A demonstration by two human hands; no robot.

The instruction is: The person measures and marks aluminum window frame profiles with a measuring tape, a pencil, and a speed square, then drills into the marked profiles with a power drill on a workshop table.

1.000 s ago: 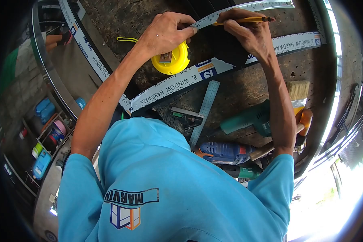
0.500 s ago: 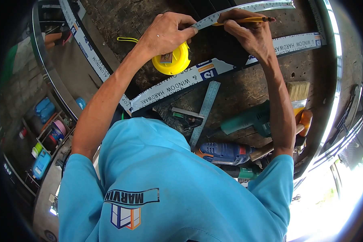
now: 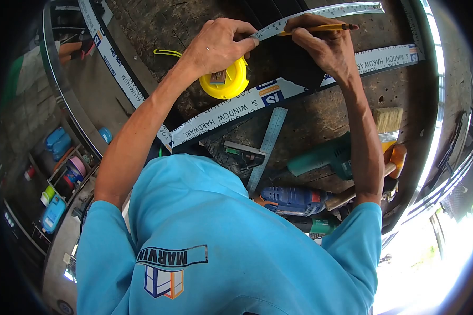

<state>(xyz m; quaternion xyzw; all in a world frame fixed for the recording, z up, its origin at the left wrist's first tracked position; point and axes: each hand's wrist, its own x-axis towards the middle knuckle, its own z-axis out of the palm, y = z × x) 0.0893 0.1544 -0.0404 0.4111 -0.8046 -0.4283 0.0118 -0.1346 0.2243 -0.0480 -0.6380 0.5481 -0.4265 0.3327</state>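
My left hand [image 3: 220, 44] pinches the blade of a yellow tape measure [image 3: 228, 88] between thumb and fingers, close to the 10 mark. The yellow case hangs just under the palm, its strap looping out to the left. From my fingers the pale tape blade [image 3: 347, 9] curves up and right. My right hand [image 3: 323, 44] grips a yellow pencil [image 3: 326, 27], its blunt end pointing right; the tip is hidden near the blade. Below both hands runs a dark frame bar [image 3: 231, 113] covered with printed protective film.
Nearer my body lie a combination square [image 3: 268, 142], a green power tool [image 3: 320, 157], a blue drill [image 3: 294, 200], a paintbrush [image 3: 388, 119] and a wooden-handled hammer [image 3: 398, 155]. Another film-covered bar [image 3: 108, 52] slants along the left. Part of another person [image 3: 73, 49] shows beyond.
Almost nothing differs. The view has shifted very slightly, and both hands keep their hold on the tape blade and pencil.
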